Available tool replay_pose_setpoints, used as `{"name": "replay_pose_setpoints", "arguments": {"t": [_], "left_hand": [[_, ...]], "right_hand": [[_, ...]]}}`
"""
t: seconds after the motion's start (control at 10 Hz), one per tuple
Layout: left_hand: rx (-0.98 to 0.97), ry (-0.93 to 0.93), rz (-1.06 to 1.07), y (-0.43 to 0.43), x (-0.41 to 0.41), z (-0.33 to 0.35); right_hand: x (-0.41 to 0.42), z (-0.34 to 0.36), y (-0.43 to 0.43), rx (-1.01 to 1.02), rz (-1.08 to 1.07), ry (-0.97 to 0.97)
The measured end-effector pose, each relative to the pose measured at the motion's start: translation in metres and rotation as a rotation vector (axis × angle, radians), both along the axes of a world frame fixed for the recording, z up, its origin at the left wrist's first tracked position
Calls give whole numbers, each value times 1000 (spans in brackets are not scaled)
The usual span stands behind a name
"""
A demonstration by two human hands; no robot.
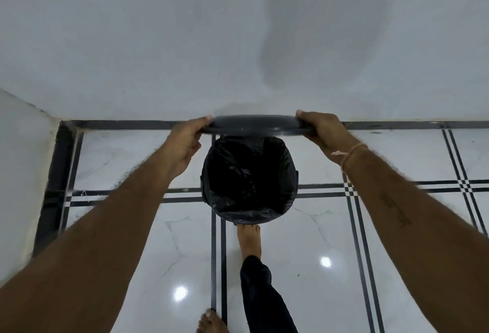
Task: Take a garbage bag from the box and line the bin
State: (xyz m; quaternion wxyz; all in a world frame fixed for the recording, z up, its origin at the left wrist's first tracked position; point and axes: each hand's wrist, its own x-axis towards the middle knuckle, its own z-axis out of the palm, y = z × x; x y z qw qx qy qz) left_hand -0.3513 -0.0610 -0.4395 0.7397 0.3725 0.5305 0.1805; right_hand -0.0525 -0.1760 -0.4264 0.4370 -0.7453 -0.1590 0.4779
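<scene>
A dark round bin (292, 187) stands on the tiled floor near the wall. A black garbage bag (246, 174) lines its inside and folds over the rim. Above the bin's far edge I hold its grey lid (254, 124), seen edge-on. My left hand (185, 142) grips the lid's left end and my right hand (325, 131) grips its right end. My right foot (248, 240) touches the bin's near base. No bag box is in view.
A white wall (238, 41) rises just behind the bin, with a corner (23, 160) at the left. The glossy white floor (397, 240) has dark stripe lines. My left foot (210, 322) shows at the bottom edge.
</scene>
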Motion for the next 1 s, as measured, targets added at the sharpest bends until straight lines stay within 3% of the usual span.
{"name": "replay_pose_setpoints", "arguments": {"t": [0.2,0.7,0.9,1.0], "left_hand": [[161,112,-121,-50,-19,-12],[539,444,-14,-171,-27,-154],[543,525,-132,-168,-31,-128],[602,527,-161,-169,-27,-74]], "right_hand": [[-35,-18,-42,-88,217,-234],[-88,-138,-124,-8,292,-555],[-85,-108,-123,-55,344,-553],[-89,-63,-126,-13,314,-555]]}}
